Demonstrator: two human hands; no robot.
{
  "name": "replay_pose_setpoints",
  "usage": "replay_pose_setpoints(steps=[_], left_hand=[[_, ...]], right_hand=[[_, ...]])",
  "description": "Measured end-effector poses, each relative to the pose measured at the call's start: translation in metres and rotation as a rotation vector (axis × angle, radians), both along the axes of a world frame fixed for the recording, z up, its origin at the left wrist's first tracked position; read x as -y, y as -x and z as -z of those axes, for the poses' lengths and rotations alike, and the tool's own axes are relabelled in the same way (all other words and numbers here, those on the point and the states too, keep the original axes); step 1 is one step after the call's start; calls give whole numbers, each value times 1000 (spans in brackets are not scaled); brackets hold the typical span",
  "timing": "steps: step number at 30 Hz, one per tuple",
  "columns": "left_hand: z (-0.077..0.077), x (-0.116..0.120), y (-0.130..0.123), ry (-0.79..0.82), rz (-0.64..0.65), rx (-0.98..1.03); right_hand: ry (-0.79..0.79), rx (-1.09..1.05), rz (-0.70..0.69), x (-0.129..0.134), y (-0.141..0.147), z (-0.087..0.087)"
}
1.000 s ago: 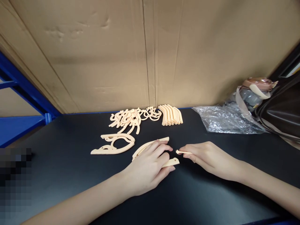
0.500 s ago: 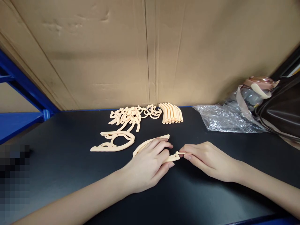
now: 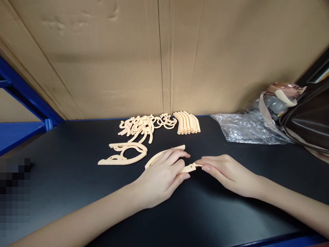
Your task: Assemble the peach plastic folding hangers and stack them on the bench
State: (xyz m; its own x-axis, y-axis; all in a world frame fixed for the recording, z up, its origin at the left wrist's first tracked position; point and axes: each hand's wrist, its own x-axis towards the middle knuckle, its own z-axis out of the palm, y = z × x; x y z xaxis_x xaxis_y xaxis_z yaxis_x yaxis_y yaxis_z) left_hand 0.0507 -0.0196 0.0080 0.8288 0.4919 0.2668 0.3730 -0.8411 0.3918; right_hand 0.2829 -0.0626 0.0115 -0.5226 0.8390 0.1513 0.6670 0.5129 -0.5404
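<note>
My left hand (image 3: 164, 176) is closed round a cream plastic arm (image 3: 189, 168) with a small hole near its right end. Between the thumb and fingers of my right hand (image 3: 227, 175) is a thin cream piece (image 3: 198, 165), its tip touching the end of that arm. A curved cream piece (image 3: 154, 159) extends behind my left hand, which partly covers it. To the left lies an assembled-looking cream part (image 3: 133, 160) with two long arms round an oval gap. Most of the thin piece is hidden by my right fingers.
On the black table (image 3: 64, 178), a pile of cream hook pieces (image 3: 140, 126), small curved hooks (image 3: 166, 121) and stacked curved arms (image 3: 188, 123) lie at the back. Clear plastic wrap (image 3: 246, 128) and a bottle (image 3: 276, 103) are at the right, beside a dark bag (image 3: 311, 118).
The thin piece in my right hand has tilted slightly against the arm's end. Both hands otherwise keep nearly the same places, and the view has shifted a little.
</note>
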Motion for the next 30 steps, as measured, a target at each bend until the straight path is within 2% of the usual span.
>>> replay_pose_setpoints(steps=[9,15,24,30], left_hand=[[4,-1,0,-75,33,28],[2,2,0,-108,72,-10],[7,-2,0,-92,78,23],[5,-1,1,-65,51,11]], right_hand=[[0,20,-12,1,1,1],[-59,128,-88,0,2,5],[40,-19,9,0,4,-1],[17,-19,-43,0,1,1]])
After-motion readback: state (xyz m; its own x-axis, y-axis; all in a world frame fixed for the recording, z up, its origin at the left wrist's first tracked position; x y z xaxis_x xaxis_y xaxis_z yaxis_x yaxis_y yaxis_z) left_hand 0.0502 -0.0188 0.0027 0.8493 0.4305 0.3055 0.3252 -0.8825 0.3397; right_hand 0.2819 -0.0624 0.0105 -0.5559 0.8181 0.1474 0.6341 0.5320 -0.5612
